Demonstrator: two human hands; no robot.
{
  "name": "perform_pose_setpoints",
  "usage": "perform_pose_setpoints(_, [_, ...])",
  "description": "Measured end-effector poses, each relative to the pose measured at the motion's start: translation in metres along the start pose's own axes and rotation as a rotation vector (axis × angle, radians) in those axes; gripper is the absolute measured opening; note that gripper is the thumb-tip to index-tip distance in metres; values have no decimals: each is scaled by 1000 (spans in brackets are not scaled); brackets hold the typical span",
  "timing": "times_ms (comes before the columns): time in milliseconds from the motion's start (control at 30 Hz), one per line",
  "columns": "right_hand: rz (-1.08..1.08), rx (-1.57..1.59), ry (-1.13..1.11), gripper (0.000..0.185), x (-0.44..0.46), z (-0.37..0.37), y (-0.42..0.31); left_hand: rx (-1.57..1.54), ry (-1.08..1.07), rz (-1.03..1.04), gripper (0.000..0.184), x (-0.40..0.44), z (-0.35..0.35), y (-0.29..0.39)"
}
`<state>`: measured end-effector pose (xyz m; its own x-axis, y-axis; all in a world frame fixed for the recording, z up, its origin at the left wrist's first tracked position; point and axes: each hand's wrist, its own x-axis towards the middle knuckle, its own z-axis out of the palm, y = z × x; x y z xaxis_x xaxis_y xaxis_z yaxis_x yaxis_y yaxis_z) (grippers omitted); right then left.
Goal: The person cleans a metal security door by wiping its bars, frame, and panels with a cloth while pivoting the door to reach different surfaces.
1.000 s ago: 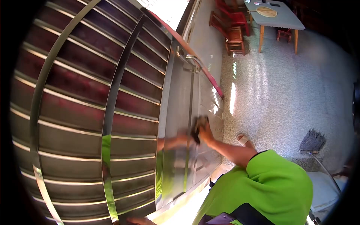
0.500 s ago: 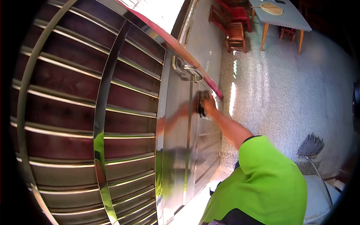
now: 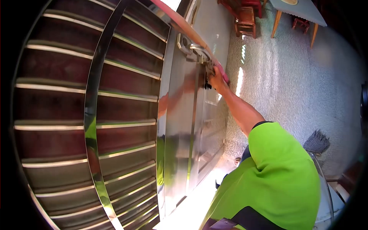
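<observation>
My right hand (image 3: 217,81) is at the edge of a shiny metal door (image 3: 180,126), just below its curved handle (image 3: 200,50). Its fingers are closed around a dark, crumpled cloth (image 3: 209,69), which is pressed against the metal near the handle. Part of the cloth is hidden by the hand, and black bits of it show under the fingers. The polished panel mirrors the arm and the lime-green sleeve (image 3: 276,153). My left hand is out of view.
Horizontal metal bars (image 3: 126,124) fill the door's left part. Beyond the door are a wooden chair (image 3: 245,21) and a table (image 3: 303,11) on a speckled floor (image 3: 283,88). A grey brush or mop head (image 3: 317,142) lies at the right.
My right hand has moved up the door edge with the cloth, from the lower panel to just under the handle. The camera view has shifted slightly too.
</observation>
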<state>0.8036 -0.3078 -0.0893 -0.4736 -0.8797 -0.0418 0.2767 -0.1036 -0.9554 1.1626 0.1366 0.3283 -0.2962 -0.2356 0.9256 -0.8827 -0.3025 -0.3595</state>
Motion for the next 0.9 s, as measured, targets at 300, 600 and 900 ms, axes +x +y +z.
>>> perform_pose_setpoints(300, [178, -52, -222, 44, -251, 1, 7, -124, -1, -51, 52, -26, -23, -28])
perform_pose_setpoints(600, [424, -211, -428, 56, -478, 24, 83, -238, 121, 42, 50, -38, -9, -46])
perform_pose_setpoints(900, [1107, 192, -894, 27, -577, 32, 110, -239, 144, 47, 50, -54, 1, -63])
